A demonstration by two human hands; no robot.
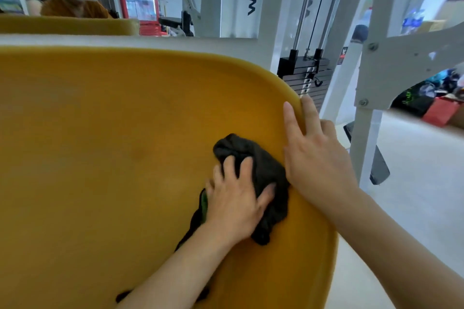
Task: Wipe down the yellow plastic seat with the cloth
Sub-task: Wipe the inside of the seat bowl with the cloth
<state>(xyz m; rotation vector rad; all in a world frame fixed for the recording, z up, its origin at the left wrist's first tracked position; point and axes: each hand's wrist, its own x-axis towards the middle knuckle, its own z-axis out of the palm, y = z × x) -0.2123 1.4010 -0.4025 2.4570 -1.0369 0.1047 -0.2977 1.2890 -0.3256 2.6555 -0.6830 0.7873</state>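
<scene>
Black cloth [266, 163] bunches under the left hand's fingers [244, 165]. They are bent and dug into the wad, with the thumb laid across its right side, so the grip looks meant both to hold the fabric together and to bear down on it. The left hand [236, 203] has it pressed flat against the yellow plastic seat [113, 145], close to the seat's right edge and about midway along it. A loose tail of cloth trails back under the wrist toward the near edge.

Just beside it, the right hand [316, 155] holds nothing. Its fingers lie straight, the forefinger on the inner face and the others over the rim of that same right edge, the palm nearly touching the cloth. To my eye this is a brace, steadying the shell so it doesn't rock under the rubbing.

Most of the yellow stretches off to the left, well apart from the cloth, so I'd guess much wiping remains.

Behind the far edge stand a weight stack [305, 75] and a white machine frame [371, 83].
</scene>
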